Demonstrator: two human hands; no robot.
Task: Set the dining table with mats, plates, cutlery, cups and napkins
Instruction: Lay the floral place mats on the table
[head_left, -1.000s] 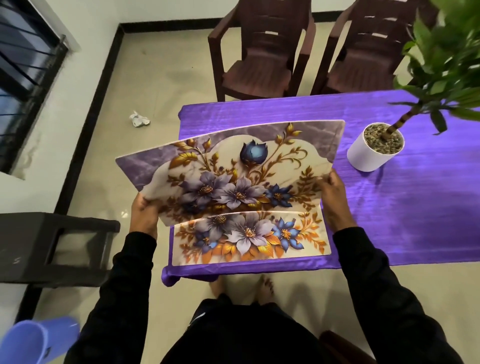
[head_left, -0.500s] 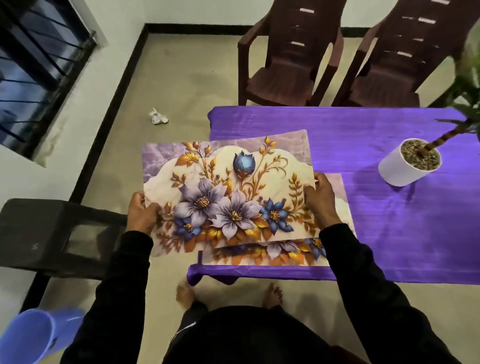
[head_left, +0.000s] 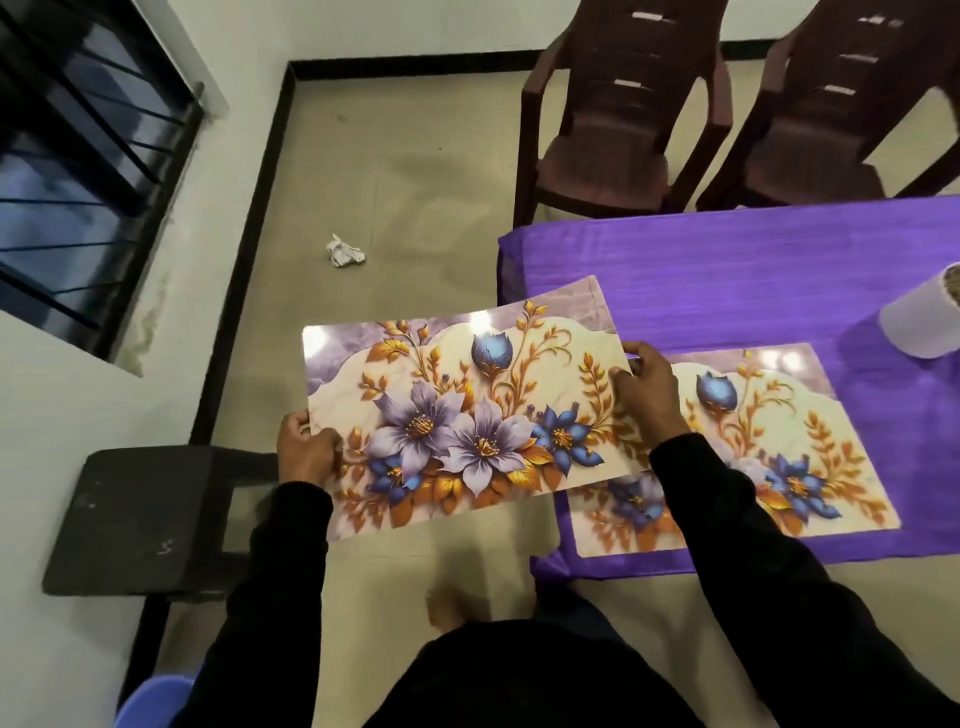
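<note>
Floral mat held in the air beyond the table's left end, the left hand gripping its 8 o'clock corner and the right hand pinching its 3 o'clock edge. Second mat lies flat on the purple cloth at 3 o'clock from the right hand, partly under that forearm, with a white pot at its 1 o'clock.

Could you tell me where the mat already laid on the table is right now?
The laid mat lies flat on the purple tablecloth at the table's near left corner, right of centre in the head view, below the white pot.
</note>
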